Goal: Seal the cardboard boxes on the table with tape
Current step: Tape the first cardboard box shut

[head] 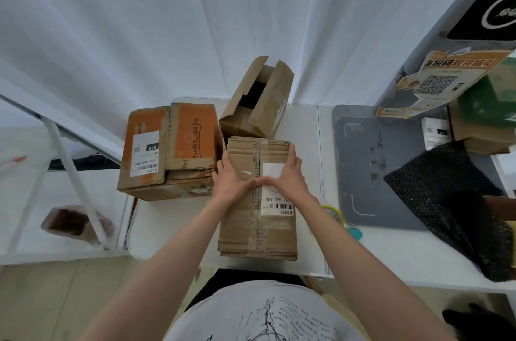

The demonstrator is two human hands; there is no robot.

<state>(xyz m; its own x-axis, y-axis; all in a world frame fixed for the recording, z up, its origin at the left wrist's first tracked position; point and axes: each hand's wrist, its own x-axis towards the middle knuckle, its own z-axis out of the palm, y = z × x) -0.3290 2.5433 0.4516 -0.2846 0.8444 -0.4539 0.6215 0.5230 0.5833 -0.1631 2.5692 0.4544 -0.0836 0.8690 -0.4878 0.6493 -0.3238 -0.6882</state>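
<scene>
A brown cardboard box (257,234) with a white shipping label lies in front of me on the white table (167,226), its flaps closed and clear tape along the middle seam. My left hand (230,180) and my right hand (289,175) lie flat on its top, fingers spread, thumbs meeting over the seam. An orange and brown box (170,153) stands to the left, flaps closed. Behind, a smaller brown box (258,100) stands tilted with its flaps open. A yellow-green tape roll (333,213) lies right of the near box, partly hidden by my right forearm.
A grey mat (371,170) covers the table to the right, with black bubble wrap (458,201) on it. More boxes and an orange leaflet (435,83) sit at the far right. A white curtain hangs behind. A white metal frame (69,167) stands left.
</scene>
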